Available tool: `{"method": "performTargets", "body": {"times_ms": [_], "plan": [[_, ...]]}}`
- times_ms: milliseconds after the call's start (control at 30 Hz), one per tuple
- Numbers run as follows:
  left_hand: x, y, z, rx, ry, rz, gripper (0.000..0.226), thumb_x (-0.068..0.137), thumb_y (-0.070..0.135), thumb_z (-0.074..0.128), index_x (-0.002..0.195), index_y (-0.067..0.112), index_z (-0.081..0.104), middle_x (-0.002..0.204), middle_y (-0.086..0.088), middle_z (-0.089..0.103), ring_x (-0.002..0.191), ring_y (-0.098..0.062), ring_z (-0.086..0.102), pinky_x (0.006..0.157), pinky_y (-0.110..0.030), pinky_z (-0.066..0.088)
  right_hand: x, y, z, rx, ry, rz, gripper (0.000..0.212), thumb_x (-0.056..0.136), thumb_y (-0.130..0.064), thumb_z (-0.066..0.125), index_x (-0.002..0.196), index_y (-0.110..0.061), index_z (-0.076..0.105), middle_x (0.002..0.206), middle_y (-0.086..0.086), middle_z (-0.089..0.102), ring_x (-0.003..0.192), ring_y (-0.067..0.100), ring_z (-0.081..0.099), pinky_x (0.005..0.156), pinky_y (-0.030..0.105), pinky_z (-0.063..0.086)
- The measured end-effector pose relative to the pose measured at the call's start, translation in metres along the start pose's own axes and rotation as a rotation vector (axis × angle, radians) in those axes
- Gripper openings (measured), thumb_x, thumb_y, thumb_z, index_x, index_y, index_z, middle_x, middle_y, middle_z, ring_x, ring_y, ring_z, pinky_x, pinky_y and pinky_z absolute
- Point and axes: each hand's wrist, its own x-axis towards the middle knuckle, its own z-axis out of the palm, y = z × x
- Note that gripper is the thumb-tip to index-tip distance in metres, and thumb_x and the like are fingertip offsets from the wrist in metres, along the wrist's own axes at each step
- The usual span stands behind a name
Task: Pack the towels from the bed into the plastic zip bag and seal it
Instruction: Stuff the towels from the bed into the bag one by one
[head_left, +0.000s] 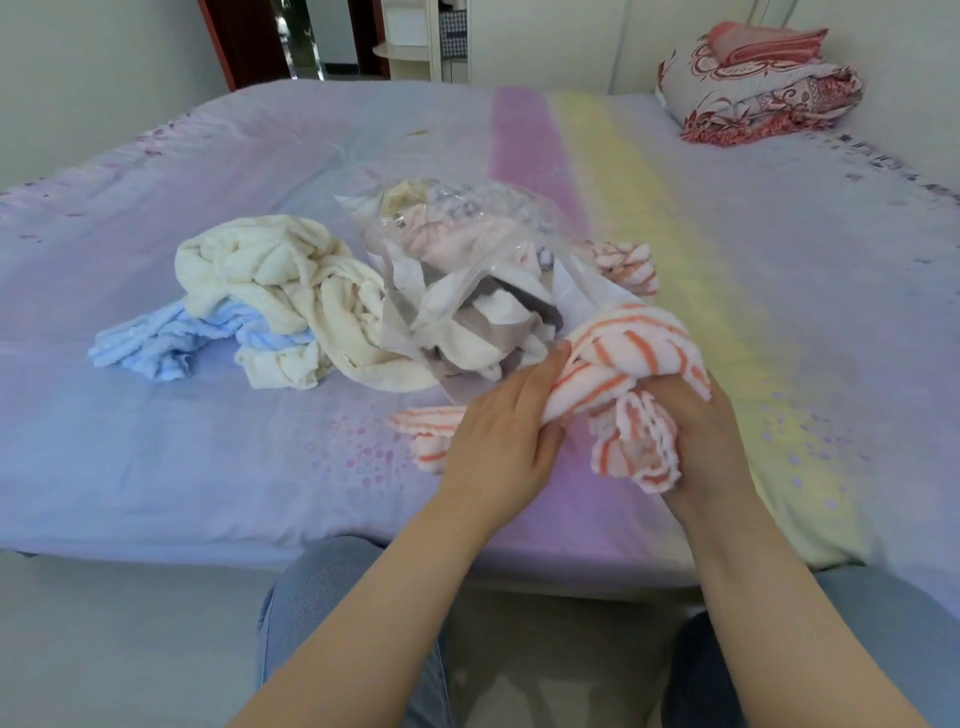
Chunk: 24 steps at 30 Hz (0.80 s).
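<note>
Orange-and-white striped towel (618, 353) is the piece in hand, bunched into a loose roll at about five o'clock from the plastic zip bag (467, 291), its leading end touching the bag's open mouth. The right hand (701, 441) cradles the roll from below and behind, fingers mostly hidden under the cloth, so how tightly they curl cannot be told, though the towel clearly rests in its grasp. The left hand (506, 431) lies along the near side of the roll, fingers straight and pressed together against the cloth, thumb tucked beneath, steadying rather than pinching.

The bag already holds pale pink and white cloth and lies crumpled mid-bed, mouth facing the person and unsealed. At nine o'clock from it sits a cream towel (291, 296) heaped on the bed (156, 467), with a light blue towel (156, 343) partly under it at eight o'clock. Another striped piece (623, 265) shows at three o'clock just beside the bag.

The step looks like feeding the striped roll into the bag, roughly midway through packing. Next calls for holding the floppy mouth open while pushing the roll deep, since the film could fold shut. Folded bedding (758, 88) sits far off at one o'clock.
</note>
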Motion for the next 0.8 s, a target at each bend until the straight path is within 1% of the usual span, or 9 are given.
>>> {"method": "performTargets", "body": {"times_ms": [100,200,300,400,467,567,633,667,800], "plan": [[0.003,0.007,-0.003,-0.067,0.025,-0.095,0.056,0.096,0.022,0.051,0.148,0.028,0.034,0.128,0.001,0.062,0.094,-0.021,0.063,0.064,-0.026,0.044,-0.006,-0.016,0.010,0.472,-0.056,0.195,0.016,0.057,-0.028,0.077,0.057,-0.013,0.073,0.062,-0.001,0.070,0.054,0.007,0.068,0.047,0.019,0.054],[0.003,0.004,-0.003,0.006,-0.019,-0.173,0.049,0.097,0.030,0.048,0.144,0.034,0.036,0.108,0.002,0.068,0.079,-0.026,0.065,0.057,-0.031,0.045,-0.007,-0.025,0.013,0.660,-0.007,0.167,0.030,0.080,-0.018,0.052,0.061,-0.013,0.075,0.069,-0.001,0.073,0.068,0.008,0.071,0.063,0.021,0.058],[-0.001,0.001,-0.001,-0.019,-0.171,-0.287,0.037,0.099,0.031,0.044,0.135,0.028,0.038,0.092,-0.002,0.067,0.076,-0.030,0.064,0.058,-0.033,0.044,-0.004,-0.020,0.012,0.681,0.103,0.130,0.026,0.085,-0.016,0.051,0.070,-0.016,0.073,0.071,-0.004,0.070,0.070,0.008,0.069,0.064,0.020,0.056],[-0.004,0.000,-0.001,-0.219,-0.180,-0.495,0.028,0.098,0.027,0.044,0.126,0.022,0.043,0.100,-0.005,0.067,0.088,-0.030,0.063,0.070,-0.037,0.049,0.001,0.002,0.004,0.196,0.261,-0.054,0.010,0.081,-0.013,0.059,0.090,-0.011,0.061,0.078,0.005,0.062,0.063,0.010,0.061,0.058,0.025,0.050],[0.001,0.000,0.001,-0.534,-0.121,-0.681,0.032,0.096,0.025,0.046,0.127,0.020,0.051,0.112,0.001,0.068,0.103,-0.020,0.064,0.088,-0.038,0.052,-0.003,0.019,0.010,-0.254,0.254,-0.207,0.035,0.069,-0.019,0.066,0.100,-0.015,0.052,0.089,0.003,0.059,0.069,0.005,0.059,0.062,0.029,0.052],[0.012,0.004,-0.005,-0.978,-0.072,-0.882,0.025,0.097,0.019,0.047,0.112,0.013,0.067,0.088,0.000,0.074,0.084,-0.015,0.070,0.072,-0.030,0.057,-0.020,0.042,0.023,-0.380,-0.207,-0.142,0.053,0.066,-0.035,0.077,0.114,-0.035,0.055,0.120,-0.001,0.062,0.105,0.004,0.062,0.084,0.022,0.054],[0.016,0.004,-0.013,-1.168,-0.112,-0.989,0.025,0.097,0.024,0.051,0.098,0.012,0.073,0.086,-0.007,0.076,0.084,-0.022,0.072,0.077,-0.033,0.058,-0.029,0.053,0.023,-0.373,-0.345,0.041,0.068,0.068,-0.066,0.068,0.128,-0.052,0.037,0.144,-0.013,0.041,0.130,-0.002,0.043,0.100,0.017,0.041],[0.016,0.002,-0.015,-1.242,-0.132,-1.021,0.027,0.098,0.025,0.051,0.095,0.012,0.073,0.089,-0.009,0.077,0.086,-0.022,0.073,0.081,-0.033,0.057,-0.028,0.056,0.024,-0.375,-0.336,0.096,0.068,0.071,-0.070,0.062,0.130,-0.054,0.032,0.144,-0.019,0.038,0.131,-0.005,0.039,0.101,0.018,0.039],[0.008,-0.001,-0.015,-1.437,-0.192,-1.003,0.043,0.104,0.039,0.034,0.115,0.012,0.067,0.110,-0.009,0.073,0.107,-0.020,0.068,0.096,-0.034,0.052,-0.002,0.060,0.031,-0.568,-0.120,-0.001,0.036,0.083,-0.026,0.067,0.116,-0.031,0.053,0.108,-0.017,0.059,0.104,0.004,0.059,0.077,0.010,0.041]]}}
